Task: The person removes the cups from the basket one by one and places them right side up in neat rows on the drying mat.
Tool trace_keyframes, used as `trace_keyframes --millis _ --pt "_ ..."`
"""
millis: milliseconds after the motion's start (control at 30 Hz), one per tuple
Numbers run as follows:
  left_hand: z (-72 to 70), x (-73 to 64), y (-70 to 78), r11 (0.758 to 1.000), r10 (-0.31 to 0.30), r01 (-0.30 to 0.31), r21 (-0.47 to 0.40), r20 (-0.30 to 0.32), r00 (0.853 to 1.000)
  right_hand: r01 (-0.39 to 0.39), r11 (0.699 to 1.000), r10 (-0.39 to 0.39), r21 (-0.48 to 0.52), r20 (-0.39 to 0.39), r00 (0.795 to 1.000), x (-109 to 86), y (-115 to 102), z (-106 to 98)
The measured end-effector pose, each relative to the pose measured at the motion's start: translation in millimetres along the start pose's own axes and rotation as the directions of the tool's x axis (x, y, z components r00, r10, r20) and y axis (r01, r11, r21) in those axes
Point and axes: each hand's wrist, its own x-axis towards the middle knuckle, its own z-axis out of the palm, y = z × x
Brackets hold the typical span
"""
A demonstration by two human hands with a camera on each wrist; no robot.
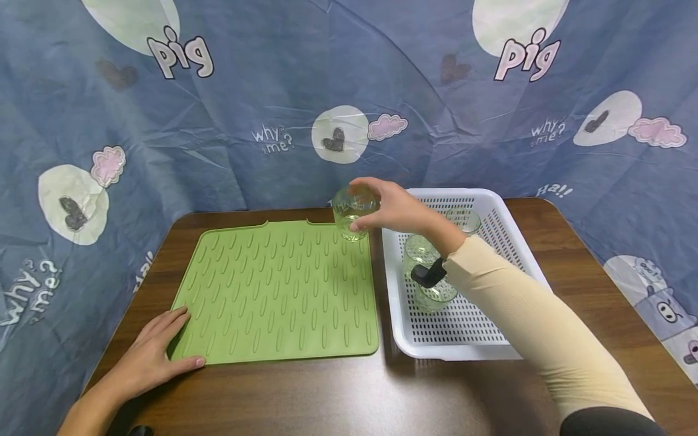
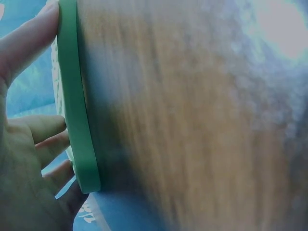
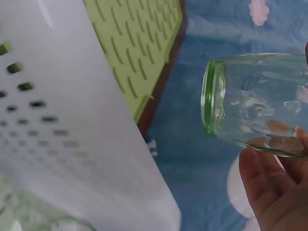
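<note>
Blue cloth printed with pale shapes and lettering (image 1: pixel 262 79) hung behind a brown wood-grain table (image 1: pixel 327 399). Left of the surface's middle lay a green ribbed rectangular mat (image 1: pixel 272 297); toward its right edge stood a white perforated plastic basket (image 1: pixel 463 352) with more clear glasses (image 1: pixel 418 248) inside. The right hand (image 1: pixel 400 209) had thumb and fingers clamped round a clear green-tinted glass tumbler (image 1: pixel 345 213), raised above the mat's far right corner — upright or nearly so. The left hand (image 1: pixel 152 354) touched the mat's near left corner, fingers straight, thumb spread apart. The step in hand looked like a carry from basket to mat; the next move seemingly called for lowering the base gently — level, grip kept until contact.
</note>
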Motion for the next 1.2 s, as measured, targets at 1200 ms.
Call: trace_keyframes --millis 1200 --pt "1.4 0.3 0.8 1.000 0.007 -0.007 -0.020 -0.004 1.000 -0.174 0.973 0.190 0.149 -0.105 0.976 50.6 32 27"
